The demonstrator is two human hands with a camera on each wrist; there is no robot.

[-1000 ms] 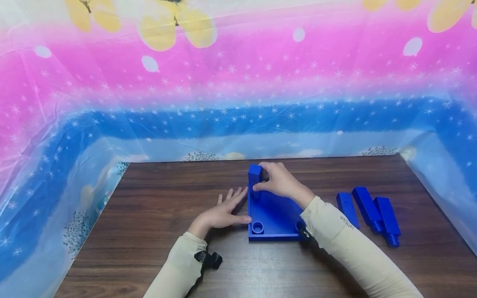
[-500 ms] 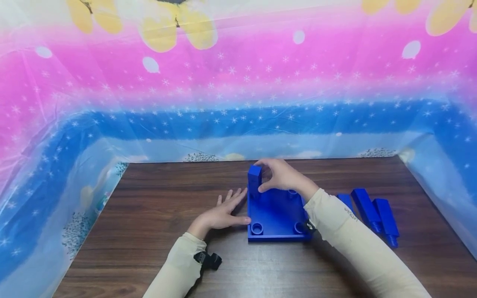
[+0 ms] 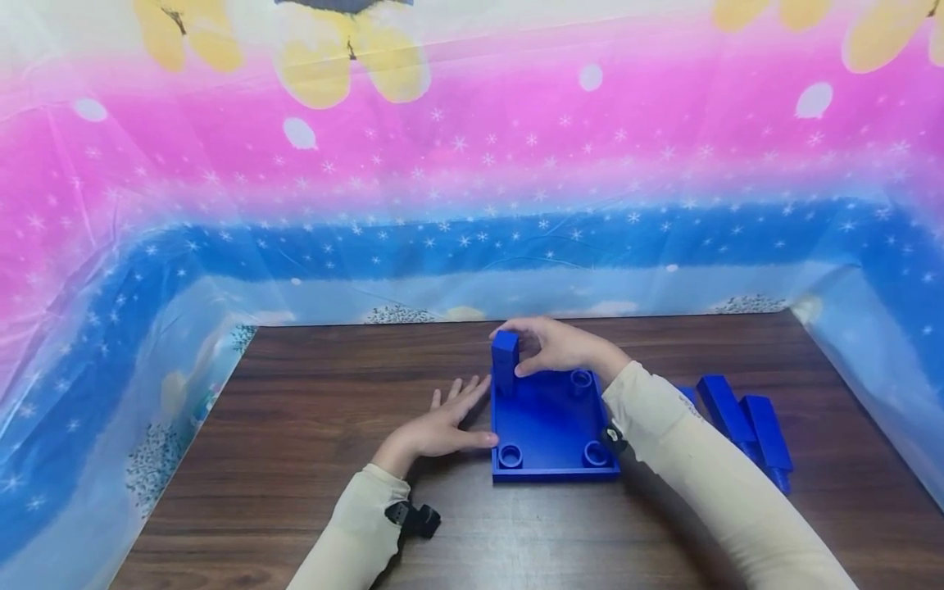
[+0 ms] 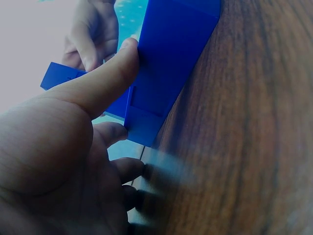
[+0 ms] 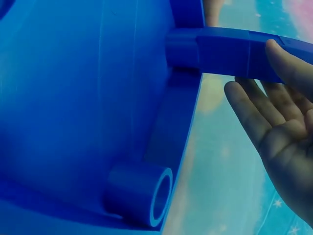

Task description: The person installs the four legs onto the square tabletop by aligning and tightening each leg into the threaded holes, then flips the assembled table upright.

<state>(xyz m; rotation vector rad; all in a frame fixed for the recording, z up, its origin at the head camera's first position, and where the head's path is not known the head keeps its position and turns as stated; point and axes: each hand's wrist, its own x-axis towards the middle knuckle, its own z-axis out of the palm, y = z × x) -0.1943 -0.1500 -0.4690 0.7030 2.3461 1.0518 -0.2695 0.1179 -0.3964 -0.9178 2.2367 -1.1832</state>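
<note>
A blue square toy tabletop (image 3: 549, 422) lies underside up on the table, with raised round sockets at its corners. In its far left corner socket stands a blue square table leg (image 3: 505, 365), upright. My right hand (image 3: 566, 344) holds this leg near its top, thumb on the near right side and fingers reaching behind. The right wrist view shows the thumb against the leg (image 5: 230, 51) and the fingers along its other side. My left hand (image 3: 441, 430) is spread, its thumb and fingertips touching the tabletop's left edge. In the left wrist view the thumb rests along the tabletop wall (image 4: 171, 54).
Several more blue legs (image 3: 767, 434) with threaded ends lie to the right, partly hidden by the right sleeve (image 3: 686, 434). Open sockets show at the near left (image 3: 510, 456), near right (image 3: 596, 453) and far right corners. A patterned cloth (image 3: 472, 238) hangs behind the wooden table (image 3: 317, 393).
My right thumb has slid from the leg's front to its right side, and the fingers now reach further behind it. The far right socket has come into view. My left hand has stayed put.
</note>
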